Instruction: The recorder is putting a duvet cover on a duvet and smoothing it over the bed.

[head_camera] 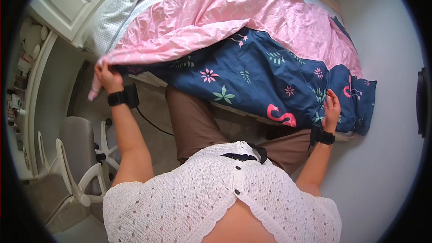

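Note:
A bed quilt with a pink wavy-line side [216, 10] and a navy side [249, 71] lies rumpled over the bed in front of me. Flamingos, flowers and leaves are printed on the navy face, which is turned up along the near edge. My left hand [109, 77] grips the quilt's left corner, raised off the bed, and a pink end hangs below the fingers. At the right, my right hand [331, 109] is against the navy cloth near its lower edge, fingers loosely bent. Whether those fingertips pinch the fabric is unclear.
A white wall [378, 162] runs close along the right. To the left stand a grey swivel chair [79, 152], shelves with small items [20, 108] and white cabinet doors [67, 3]. A pale pillow [118, 10] lies at the bed's upper left.

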`<control>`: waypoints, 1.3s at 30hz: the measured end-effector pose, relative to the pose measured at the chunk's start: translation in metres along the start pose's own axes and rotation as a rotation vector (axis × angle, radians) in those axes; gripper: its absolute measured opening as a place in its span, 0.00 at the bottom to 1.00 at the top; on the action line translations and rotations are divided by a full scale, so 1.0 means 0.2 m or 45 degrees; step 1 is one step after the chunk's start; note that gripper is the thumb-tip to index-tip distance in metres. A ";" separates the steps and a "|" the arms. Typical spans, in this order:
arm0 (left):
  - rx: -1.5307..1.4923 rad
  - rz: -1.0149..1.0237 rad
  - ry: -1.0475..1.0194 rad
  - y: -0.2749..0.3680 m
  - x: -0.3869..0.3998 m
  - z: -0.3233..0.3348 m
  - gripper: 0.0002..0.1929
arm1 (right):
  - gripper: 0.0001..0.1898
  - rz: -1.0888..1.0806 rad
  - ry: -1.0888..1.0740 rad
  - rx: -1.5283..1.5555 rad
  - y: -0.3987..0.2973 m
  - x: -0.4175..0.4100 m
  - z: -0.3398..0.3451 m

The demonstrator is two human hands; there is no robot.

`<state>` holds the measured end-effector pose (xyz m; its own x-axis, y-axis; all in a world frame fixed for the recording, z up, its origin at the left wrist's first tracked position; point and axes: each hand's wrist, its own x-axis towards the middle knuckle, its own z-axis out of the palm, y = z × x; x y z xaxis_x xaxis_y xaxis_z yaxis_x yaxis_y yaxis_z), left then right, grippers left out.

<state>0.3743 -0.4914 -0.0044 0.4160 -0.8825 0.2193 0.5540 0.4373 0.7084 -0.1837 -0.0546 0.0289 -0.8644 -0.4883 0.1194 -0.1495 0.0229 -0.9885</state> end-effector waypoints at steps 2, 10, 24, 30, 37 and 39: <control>-0.045 0.248 -0.314 0.13 0.00 0.27 0.09 | 0.14 -0.010 -0.058 0.006 -0.01 -0.01 0.08; 0.414 -0.078 -1.988 -0.02 -0.72 0.96 0.08 | 0.15 0.040 -0.478 0.116 -0.17 -0.12 0.64; 0.445 -0.199 -2.736 -0.18 -1.17 0.67 0.03 | 0.51 0.494 -0.859 0.043 0.03 -0.02 1.38; 0.485 -0.326 -1.675 -0.21 -0.64 0.85 0.05 | 0.28 0.240 -0.983 -0.213 0.18 -0.09 1.40; 0.966 -0.637 -1.027 -0.55 -0.20 0.98 0.27 | 0.15 -0.719 -1.489 -0.155 -0.17 -0.45 1.33; 1.475 -0.332 -1.055 -0.70 -0.10 0.97 0.43 | 0.15 -0.779 -1.713 -0.114 -0.25 -0.56 1.35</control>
<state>0.1485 -0.5678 0.0230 -0.3555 -0.9340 0.0351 -0.5035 0.2230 0.8347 0.0496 -0.2362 0.0404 0.4188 -0.8629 0.2828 -0.3894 -0.4520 -0.8025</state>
